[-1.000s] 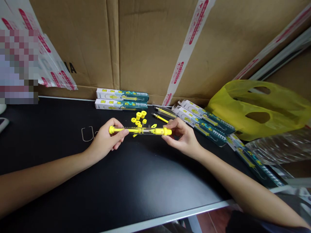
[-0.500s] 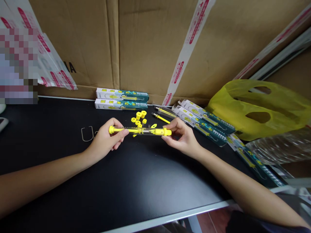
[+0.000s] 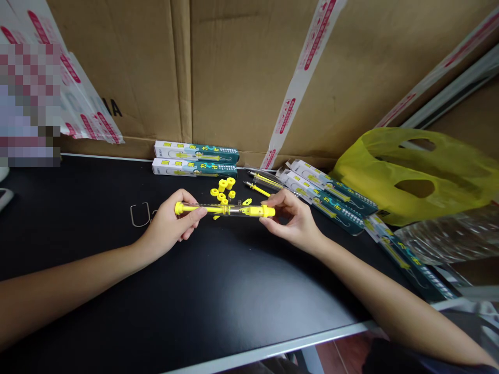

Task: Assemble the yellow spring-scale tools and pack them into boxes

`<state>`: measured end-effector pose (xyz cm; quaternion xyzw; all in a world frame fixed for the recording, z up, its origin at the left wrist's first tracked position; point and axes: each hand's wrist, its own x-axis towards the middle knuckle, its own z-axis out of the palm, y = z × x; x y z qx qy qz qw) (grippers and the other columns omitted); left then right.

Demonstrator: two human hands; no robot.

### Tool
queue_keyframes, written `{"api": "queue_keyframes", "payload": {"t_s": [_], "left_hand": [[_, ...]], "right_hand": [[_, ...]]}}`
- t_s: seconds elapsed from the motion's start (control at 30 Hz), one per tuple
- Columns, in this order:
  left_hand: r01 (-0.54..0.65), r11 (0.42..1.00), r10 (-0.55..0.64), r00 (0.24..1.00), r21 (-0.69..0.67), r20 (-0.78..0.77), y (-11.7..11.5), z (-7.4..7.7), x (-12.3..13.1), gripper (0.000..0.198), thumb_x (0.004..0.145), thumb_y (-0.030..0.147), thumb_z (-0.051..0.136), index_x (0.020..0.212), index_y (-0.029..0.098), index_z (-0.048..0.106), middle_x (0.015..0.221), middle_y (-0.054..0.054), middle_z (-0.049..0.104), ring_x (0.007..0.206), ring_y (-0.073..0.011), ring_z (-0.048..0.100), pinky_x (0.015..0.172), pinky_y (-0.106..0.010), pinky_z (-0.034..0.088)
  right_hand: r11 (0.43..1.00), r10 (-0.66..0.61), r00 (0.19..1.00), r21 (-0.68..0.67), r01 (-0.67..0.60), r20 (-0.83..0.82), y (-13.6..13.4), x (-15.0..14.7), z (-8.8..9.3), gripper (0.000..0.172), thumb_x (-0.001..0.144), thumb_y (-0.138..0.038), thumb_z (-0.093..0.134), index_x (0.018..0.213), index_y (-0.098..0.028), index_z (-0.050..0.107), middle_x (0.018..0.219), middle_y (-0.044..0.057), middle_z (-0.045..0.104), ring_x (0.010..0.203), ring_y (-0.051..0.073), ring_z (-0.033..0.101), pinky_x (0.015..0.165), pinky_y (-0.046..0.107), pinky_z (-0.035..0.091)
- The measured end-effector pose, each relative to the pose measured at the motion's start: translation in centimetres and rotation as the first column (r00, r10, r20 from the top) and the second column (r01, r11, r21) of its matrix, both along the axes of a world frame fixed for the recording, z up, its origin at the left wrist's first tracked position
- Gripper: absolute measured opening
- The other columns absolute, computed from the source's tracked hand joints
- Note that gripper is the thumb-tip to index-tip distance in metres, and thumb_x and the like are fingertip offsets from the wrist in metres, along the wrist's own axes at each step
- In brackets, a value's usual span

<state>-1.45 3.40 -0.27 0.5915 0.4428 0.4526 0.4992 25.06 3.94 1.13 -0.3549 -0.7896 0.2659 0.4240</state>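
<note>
A long clear tube with yellow ends and a yellow rod inside (image 3: 226,210) is held level just above the black table (image 3: 218,291). My left hand (image 3: 171,223) is closed round its left end, fingers pinching near the yellow cap. At the right yellow end, my right hand (image 3: 293,221) pinches it with thumb and fingertips. Just behind the tube lie several small yellow caps and rings (image 3: 223,189) and thin yellow rods (image 3: 260,186).
Two boxed packs (image 3: 195,160) lie against the cardboard boxes (image 3: 241,72) at the back. More packs (image 3: 331,200) fan out to the right, next to a yellow plastic bag (image 3: 421,174) and clear wrapping. A metal wire clip (image 3: 139,215) lies left of my hand.
</note>
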Motion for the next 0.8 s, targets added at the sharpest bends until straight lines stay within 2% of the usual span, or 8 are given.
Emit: {"api": "queue_keyframes", "payload": {"t_s": [0.13, 0.3, 0.53, 0.8], "left_hand": [[0.004, 1.0, -0.004, 1.0, 0.002, 0.002, -0.03, -0.11, -0.01, 0.026, 0.083, 0.035, 0.063, 0.079, 0.021, 0.041, 0.053, 0.009, 0.05, 0.037, -0.0035, 0.042, 0.034, -0.013, 0.03], [0.002, 1.0, -0.002, 1.0, 0.007, 0.009, -0.06, -0.11, 0.09, 0.026, 0.082, 0.035, 0.063, 0.079, 0.021, 0.041, 0.053, 0.009, 0.05, 0.037, -0.0037, 0.042, 0.034, -0.013, 0.03], [-0.002, 1.0, 0.002, 1.0, -0.001, 0.001, -0.06, 0.06, 0.08, 0.026, 0.082, 0.034, 0.063, 0.079, 0.021, 0.041, 0.054, 0.009, 0.051, 0.037, -0.0039, 0.042, 0.033, -0.013, 0.03], [-0.003, 1.0, 0.003, 1.0, -0.002, 0.006, -0.09, -0.02, 0.01, 0.026, 0.082, 0.035, 0.063, 0.079, 0.021, 0.041, 0.053, 0.009, 0.05, 0.037, -0.0041, 0.042, 0.033, -0.013, 0.03]], "right_hand": [[0.998, 0.026, 1.0, 0.063, -0.026, -0.009, 0.13, -0.01, 0.21, 0.019, 0.078, -0.023, 0.069, 0.087, -0.021, 0.053, 0.084, 0.003, 0.055, 0.069, 0.013, 0.054, 0.051, 0.023, 0.047], [0.988, -0.021, 0.999, 0.151, 0.016, 0.028, 0.2, -0.05, 0.49, 0.017, 0.077, -0.024, 0.07, 0.086, -0.02, 0.056, 0.091, 0.006, 0.052, 0.077, 0.016, 0.053, 0.05, 0.024, 0.048], [0.994, 0.015, 1.0, 0.11, -0.014, -0.013, 0.05, -0.15, 0.03, 0.018, 0.079, -0.023, 0.067, 0.088, -0.022, 0.051, 0.086, 0.004, 0.052, 0.071, 0.014, 0.053, 0.052, 0.025, 0.048], [1.0, -0.003, 1.0, 0.008, 0.003, 0.0, -0.21, -0.13, -0.04, 0.024, 0.081, -0.035, 0.067, 0.088, -0.022, 0.048, 0.081, 0.002, 0.056, 0.061, 0.012, 0.053, 0.052, 0.024, 0.049]]}}
